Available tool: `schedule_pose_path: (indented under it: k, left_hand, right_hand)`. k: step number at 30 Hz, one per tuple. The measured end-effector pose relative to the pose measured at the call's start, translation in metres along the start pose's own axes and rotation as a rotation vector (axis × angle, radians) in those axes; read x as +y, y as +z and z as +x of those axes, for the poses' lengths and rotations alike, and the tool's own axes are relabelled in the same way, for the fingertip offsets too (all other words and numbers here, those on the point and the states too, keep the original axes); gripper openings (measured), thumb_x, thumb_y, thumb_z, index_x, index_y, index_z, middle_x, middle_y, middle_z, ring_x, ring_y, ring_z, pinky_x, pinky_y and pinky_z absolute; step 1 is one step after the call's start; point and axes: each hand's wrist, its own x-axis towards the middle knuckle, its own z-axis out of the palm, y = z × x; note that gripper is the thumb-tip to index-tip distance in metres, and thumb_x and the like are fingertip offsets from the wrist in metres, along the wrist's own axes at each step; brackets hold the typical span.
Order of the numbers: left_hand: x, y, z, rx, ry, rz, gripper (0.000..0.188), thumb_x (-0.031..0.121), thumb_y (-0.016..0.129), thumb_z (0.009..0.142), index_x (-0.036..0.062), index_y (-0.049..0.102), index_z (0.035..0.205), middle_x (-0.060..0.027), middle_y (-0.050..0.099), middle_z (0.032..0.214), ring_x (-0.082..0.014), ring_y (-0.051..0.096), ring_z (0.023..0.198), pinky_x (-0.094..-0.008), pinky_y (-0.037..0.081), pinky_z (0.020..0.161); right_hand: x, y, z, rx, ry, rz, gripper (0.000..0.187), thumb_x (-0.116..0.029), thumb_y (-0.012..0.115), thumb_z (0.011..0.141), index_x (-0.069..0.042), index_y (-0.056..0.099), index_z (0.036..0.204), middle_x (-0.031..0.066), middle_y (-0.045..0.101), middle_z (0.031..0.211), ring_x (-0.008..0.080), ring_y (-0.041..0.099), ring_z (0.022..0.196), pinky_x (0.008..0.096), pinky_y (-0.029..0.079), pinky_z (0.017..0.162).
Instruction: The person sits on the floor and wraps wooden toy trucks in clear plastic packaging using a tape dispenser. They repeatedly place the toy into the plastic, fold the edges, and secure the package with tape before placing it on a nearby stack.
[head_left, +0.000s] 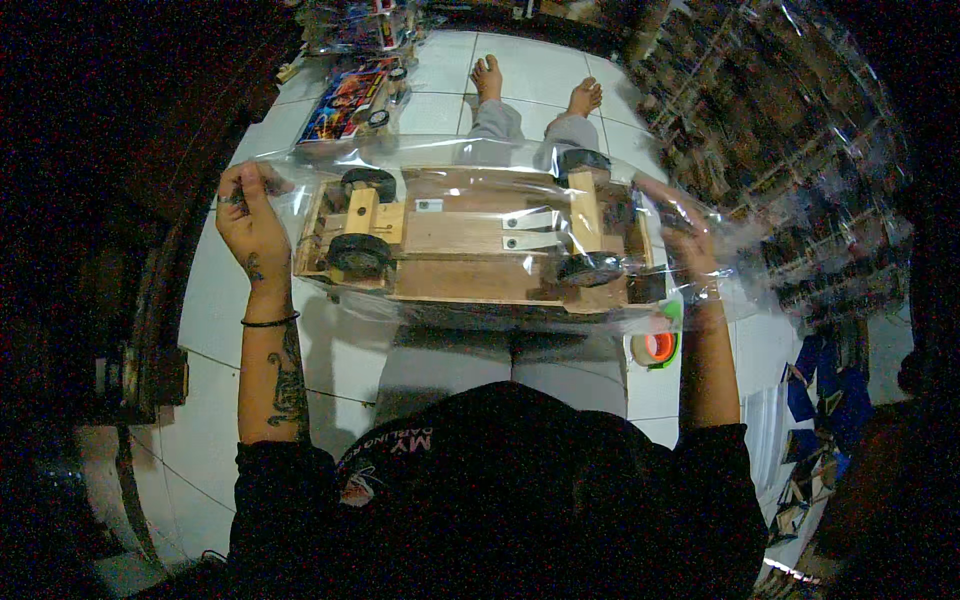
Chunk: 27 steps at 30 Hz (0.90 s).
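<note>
A wooden toy truck lies lengthwise before me inside a clear plastic bag, its underside facing up. Black wheels, pale wooden axle blocks and two light strips show on that underside. At the left end, my left hand is closed, pinching the edge of the bag beside the truck. My right hand shows through the plastic at the truck's right end, its fingers curved about that end. Glare and folds of the bag blur those fingers.
On the tiled floor, a roll of orange tape with a green rim lies by my right forearm. A colourful printed panel with wheels lies at far left. Many plastic-wrapped things are piled at right; blue pieces lie lower right. My legs stretch ahead.
</note>
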Motion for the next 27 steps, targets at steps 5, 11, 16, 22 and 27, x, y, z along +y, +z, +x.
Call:
schedule_pose_path:
  k: [5,11,16,22,27]
  left_hand:
    - [0.000,0.006,0.000,0.067,-0.104,-0.009,0.019,0.019,0.050,0.096,0.0023,0.056,0.089,-0.0010,0.057,0.079,-0.0079,0.050,0.071,-0.0222,0.043,0.066]
    - [0.004,0.004,0.002,-0.114,-0.076,0.083,0.022,0.023,0.051,0.095,0.0037,0.056,0.086,0.0007,0.053,0.073,-0.0072,0.047,0.064,-0.0223,0.040,0.058]
    - [0.014,-0.002,0.003,-0.179,-0.013,0.338,0.039,0.030,0.047,0.096,-0.0012,0.057,0.074,-0.0054,0.050,0.054,-0.0122,0.044,0.048,-0.0308,0.035,0.047]
    - [0.018,-0.006,0.031,-0.073,0.212,0.582,0.050,0.038,0.050,0.094,-0.0030,0.057,0.066,-0.0130,0.047,0.050,-0.0165,0.043,0.046,-0.0346,0.035,0.047]
    - [0.016,-0.003,0.047,-0.180,0.101,0.341,0.042,0.036,0.051,0.094,0.0004,0.061,0.076,-0.0027,0.053,0.060,-0.0092,0.046,0.057,-0.0275,0.037,0.053]
  right_hand:
    - [-0.039,0.020,0.030,-0.231,-0.117,-0.106,0.109,-0.043,0.084,0.052,-0.001,0.031,0.138,0.0155,0.041,0.138,0.0279,0.039,0.128,0.0389,0.030,0.107]
    - [-0.055,0.042,0.039,-0.283,-0.087,-0.172,0.125,-0.036,0.092,0.040,-0.005,0.025,0.141,0.0162,0.041,0.135,0.0285,0.042,0.124,0.0396,0.034,0.104]
    - [-0.048,0.040,0.021,-0.181,-0.049,-0.224,0.125,-0.051,0.087,0.045,0.001,0.026,0.141,0.0148,0.035,0.141,0.0264,0.035,0.130,0.0386,0.024,0.110]
    - [-0.021,0.011,0.014,-0.120,-0.085,-0.139,0.126,-0.047,0.089,0.040,0.000,0.028,0.140,0.0152,0.038,0.138,0.0273,0.038,0.128,0.0397,0.030,0.107]
    - [0.001,-0.006,0.016,-0.124,-0.082,-0.131,0.132,-0.050,0.088,0.034,-0.001,0.028,0.141,0.0172,0.037,0.139,0.0294,0.037,0.129,0.0416,0.029,0.108]
